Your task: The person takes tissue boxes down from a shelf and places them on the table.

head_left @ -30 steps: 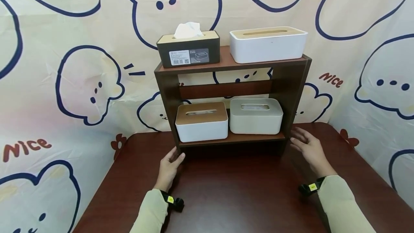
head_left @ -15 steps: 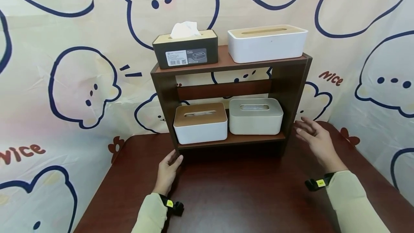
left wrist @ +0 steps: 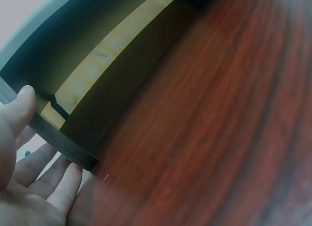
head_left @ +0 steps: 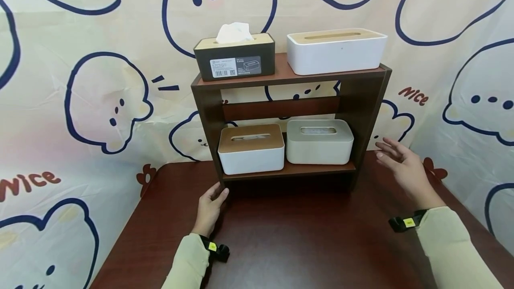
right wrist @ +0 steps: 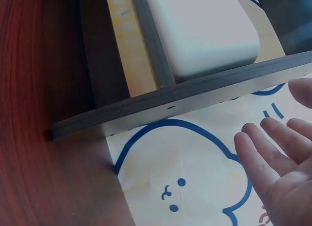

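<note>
A dark brown wooden shelf (head_left: 363, 110) stands upright on the table. My left hand (head_left: 209, 208) grips its lower left side panel; in the left wrist view the thumb (left wrist: 22, 106) lies on the inner side and the fingers on the outer side. Beside the right panel, my right hand (head_left: 409, 173) hovers with loosely extended fingers, apart from the shelf, as the right wrist view also shows. The lower board bears a white tissue box with a brown lid (head_left: 251, 162) and a grey-green tissue box (head_left: 319, 150).
On the top board sit a black tissue box (head_left: 237, 61) with a tissue sticking out and a white box with a light wooden lid (head_left: 337, 57). The dark red table (head_left: 305, 244) reaches back to a cartoon-printed cloth wall (head_left: 108, 97).
My right hand has moved right, away from the shelf's right panel. My left hand stays on the left panel, and the shelf with its boxes keeps its place.
</note>
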Motion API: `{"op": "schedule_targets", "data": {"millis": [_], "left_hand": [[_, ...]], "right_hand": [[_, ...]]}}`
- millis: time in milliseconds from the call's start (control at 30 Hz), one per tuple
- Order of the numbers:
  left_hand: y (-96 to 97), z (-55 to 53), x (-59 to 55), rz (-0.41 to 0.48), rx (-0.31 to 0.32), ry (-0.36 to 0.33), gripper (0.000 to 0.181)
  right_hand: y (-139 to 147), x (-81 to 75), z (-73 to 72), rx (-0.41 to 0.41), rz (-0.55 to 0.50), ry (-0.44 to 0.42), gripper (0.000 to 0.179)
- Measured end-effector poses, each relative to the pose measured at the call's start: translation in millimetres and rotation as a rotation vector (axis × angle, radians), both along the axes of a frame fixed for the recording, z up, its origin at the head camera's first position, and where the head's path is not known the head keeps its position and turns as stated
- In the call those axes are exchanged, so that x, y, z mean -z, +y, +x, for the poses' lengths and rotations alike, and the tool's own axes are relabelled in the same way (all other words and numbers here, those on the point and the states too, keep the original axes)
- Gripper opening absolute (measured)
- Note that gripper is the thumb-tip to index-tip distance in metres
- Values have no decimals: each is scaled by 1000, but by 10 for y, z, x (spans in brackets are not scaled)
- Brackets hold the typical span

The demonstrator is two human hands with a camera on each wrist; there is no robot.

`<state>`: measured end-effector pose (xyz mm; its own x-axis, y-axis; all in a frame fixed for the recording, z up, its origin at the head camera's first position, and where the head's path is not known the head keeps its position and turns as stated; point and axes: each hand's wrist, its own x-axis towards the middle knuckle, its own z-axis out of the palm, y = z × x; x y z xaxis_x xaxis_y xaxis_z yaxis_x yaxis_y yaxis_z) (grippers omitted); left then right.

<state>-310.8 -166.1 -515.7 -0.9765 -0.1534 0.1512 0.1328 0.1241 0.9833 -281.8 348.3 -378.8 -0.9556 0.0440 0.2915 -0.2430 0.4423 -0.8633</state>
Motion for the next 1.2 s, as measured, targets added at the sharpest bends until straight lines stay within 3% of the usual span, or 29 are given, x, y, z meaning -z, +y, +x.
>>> {"op": "schedule_targets", "data": {"millis": [367,600,667,967,1200], "left_hand": [[-10,15,-34,42,19,-28,54],[57,178,-305,23,39,-53,49],[72,203,-337,22,38,-50,48],[65,190,-322,14,39,-54,46],[-9,16,-92,36,31,-44,45]], "right_hand": [[14,-181,55,57,103,20,65],[-22,-289,73,71,125,119,58],[-20,-312,74,75,146,130,57],[-20,-447,94,117,222,138,58],[-56,-619,62,130,212,209,56]]}}
